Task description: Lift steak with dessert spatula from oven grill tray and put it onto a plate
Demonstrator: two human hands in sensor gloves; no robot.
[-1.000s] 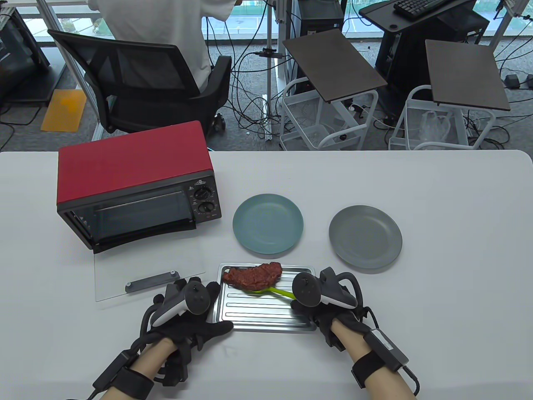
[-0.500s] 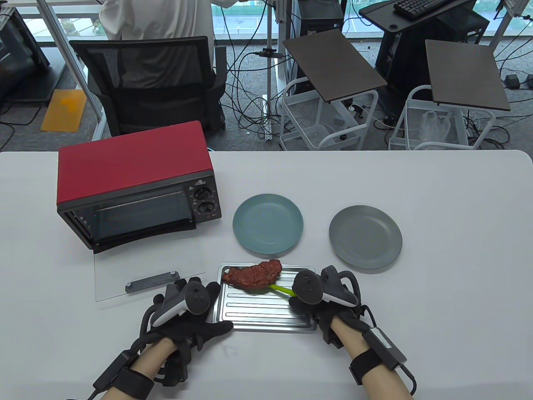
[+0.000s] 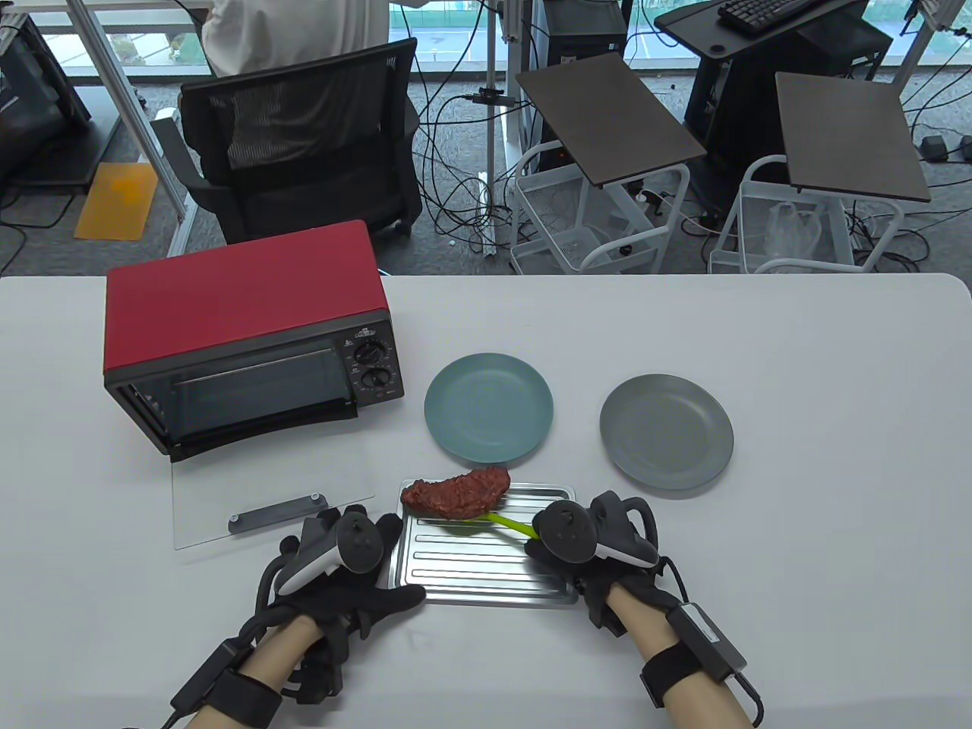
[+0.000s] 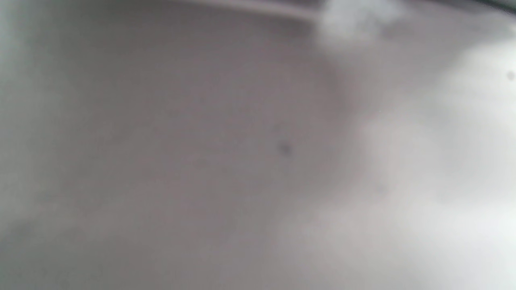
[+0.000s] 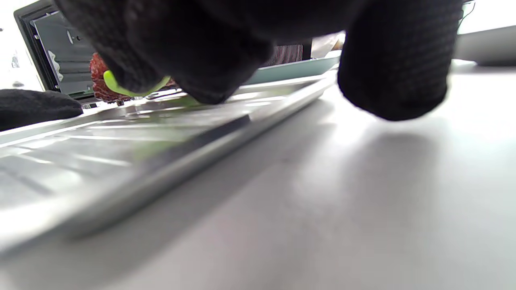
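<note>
A red-brown steak (image 3: 456,493) lies on the blade of a lime-green dessert spatula (image 3: 507,523), over the far left part of the silver grill tray (image 3: 486,569). My right hand (image 3: 562,550) grips the spatula's handle at the tray's right edge. In the right wrist view the gloved fingers (image 5: 395,68) curl over the green spatula (image 5: 121,88), with the steak (image 5: 98,82) behind. My left hand (image 3: 357,566) rests flat at the tray's left edge, fingers straight. A teal plate (image 3: 488,406) sits just beyond the tray, a grey plate (image 3: 666,430) to its right.
A red toaster oven (image 3: 247,334) stands at the left, its glass door (image 3: 266,501) folded down onto the table beside my left hand. The left wrist view is a grey blur. Beyond the table are a person on an office chair (image 3: 304,129), carts and cables.
The steak has risen slightly and shifted left and away on the spatula, toward the tray's far left corner. My left hand has stayed put. The chair behind has turned.
</note>
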